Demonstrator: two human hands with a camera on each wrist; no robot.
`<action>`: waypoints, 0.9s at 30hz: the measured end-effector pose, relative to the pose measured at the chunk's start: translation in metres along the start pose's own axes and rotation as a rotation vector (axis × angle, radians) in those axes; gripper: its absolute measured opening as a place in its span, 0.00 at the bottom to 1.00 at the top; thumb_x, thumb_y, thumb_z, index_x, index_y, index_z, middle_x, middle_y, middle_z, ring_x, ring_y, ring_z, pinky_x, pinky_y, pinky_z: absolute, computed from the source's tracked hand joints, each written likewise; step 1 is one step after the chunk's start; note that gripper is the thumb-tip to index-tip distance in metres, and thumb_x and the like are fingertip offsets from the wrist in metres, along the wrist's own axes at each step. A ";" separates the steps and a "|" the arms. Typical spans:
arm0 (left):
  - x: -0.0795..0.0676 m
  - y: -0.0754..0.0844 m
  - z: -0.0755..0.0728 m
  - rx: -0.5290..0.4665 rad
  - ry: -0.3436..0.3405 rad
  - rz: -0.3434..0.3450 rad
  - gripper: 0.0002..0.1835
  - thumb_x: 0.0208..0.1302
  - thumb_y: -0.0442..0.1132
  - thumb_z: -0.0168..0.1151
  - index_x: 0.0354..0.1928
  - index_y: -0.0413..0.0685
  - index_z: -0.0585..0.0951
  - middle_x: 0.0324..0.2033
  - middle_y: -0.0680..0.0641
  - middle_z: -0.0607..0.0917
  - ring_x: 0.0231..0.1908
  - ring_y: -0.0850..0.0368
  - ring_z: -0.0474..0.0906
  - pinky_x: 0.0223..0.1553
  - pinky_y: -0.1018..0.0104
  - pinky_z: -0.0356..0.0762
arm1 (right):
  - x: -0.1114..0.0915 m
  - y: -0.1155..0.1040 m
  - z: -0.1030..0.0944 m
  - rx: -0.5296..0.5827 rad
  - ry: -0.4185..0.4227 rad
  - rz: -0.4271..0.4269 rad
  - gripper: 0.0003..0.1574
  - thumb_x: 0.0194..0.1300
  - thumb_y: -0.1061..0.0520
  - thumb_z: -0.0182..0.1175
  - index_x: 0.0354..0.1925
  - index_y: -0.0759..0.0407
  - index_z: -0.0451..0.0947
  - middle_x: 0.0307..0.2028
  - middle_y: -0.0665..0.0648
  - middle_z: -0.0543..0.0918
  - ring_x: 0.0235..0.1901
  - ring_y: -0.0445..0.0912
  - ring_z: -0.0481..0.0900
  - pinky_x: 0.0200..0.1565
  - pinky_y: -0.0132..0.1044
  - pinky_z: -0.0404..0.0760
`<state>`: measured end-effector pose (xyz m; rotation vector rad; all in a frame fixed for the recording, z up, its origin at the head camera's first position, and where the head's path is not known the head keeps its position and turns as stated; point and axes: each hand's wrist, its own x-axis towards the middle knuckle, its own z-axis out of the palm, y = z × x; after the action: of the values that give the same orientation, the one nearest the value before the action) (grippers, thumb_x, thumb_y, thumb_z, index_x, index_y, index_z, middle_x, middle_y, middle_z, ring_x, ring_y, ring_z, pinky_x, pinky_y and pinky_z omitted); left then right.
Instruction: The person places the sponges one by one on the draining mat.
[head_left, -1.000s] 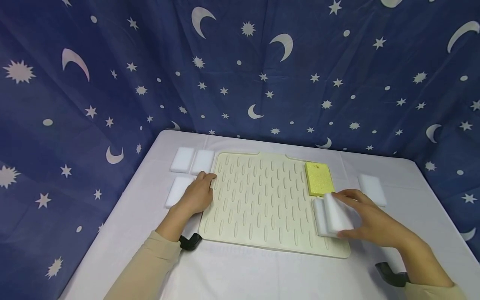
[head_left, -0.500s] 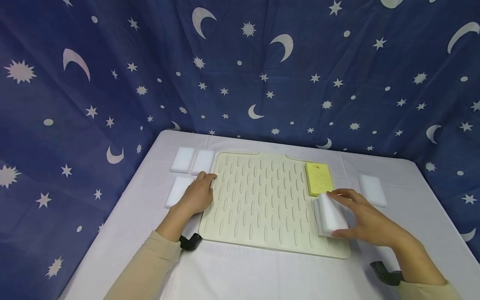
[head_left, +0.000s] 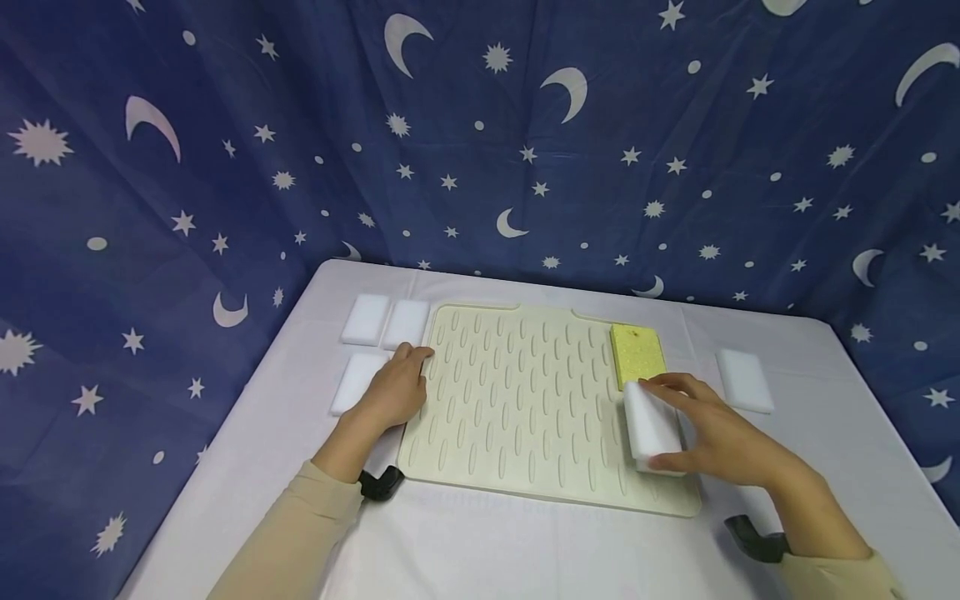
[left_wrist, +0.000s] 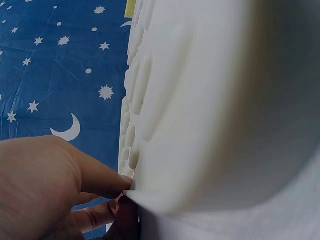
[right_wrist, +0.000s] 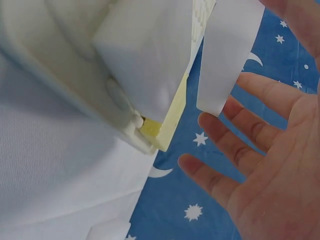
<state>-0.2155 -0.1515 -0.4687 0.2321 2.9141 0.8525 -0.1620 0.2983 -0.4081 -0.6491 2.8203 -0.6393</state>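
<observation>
In the head view my right hand (head_left: 716,437) holds a white sponge block (head_left: 652,421) between thumb and fingers. It is right over another white block that lies on the right side of a cream ridged mat (head_left: 517,404). The right wrist view shows a gap between the held block (right_wrist: 227,50) and the lower block (right_wrist: 145,60). A yellow sponge (head_left: 637,354) lies behind them on the mat's right side. My left hand (head_left: 393,387) is at the mat's left edge; in the left wrist view its thumb and a finger pinch the mat's rim (left_wrist: 155,200).
Three white blocks lie left of the mat: one at the far left (head_left: 366,319), one beside it (head_left: 406,323), one nearer (head_left: 358,383) and partly behind my left hand. Another white block (head_left: 744,381) lies to the right. A starry blue curtain (head_left: 480,150) hangs behind the white-covered table (head_left: 480,550).
My right hand has moved left with the white sponge block, which now covers most of the block below it. The left hand has stayed in place.
</observation>
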 end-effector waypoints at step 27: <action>0.000 0.000 -0.001 -0.004 -0.009 -0.005 0.26 0.75 0.31 0.51 0.73 0.38 0.70 0.52 0.39 0.76 0.34 0.52 0.72 0.36 0.62 0.72 | 0.017 -0.014 0.014 0.002 0.005 -0.070 0.64 0.48 0.39 0.83 0.77 0.52 0.65 0.71 0.59 0.66 0.69 0.59 0.64 0.64 0.65 0.72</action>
<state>-0.2156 -0.1521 -0.4683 0.2275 2.9032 0.8549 -0.1682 0.2736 -0.4154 -0.7496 2.8121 -0.6558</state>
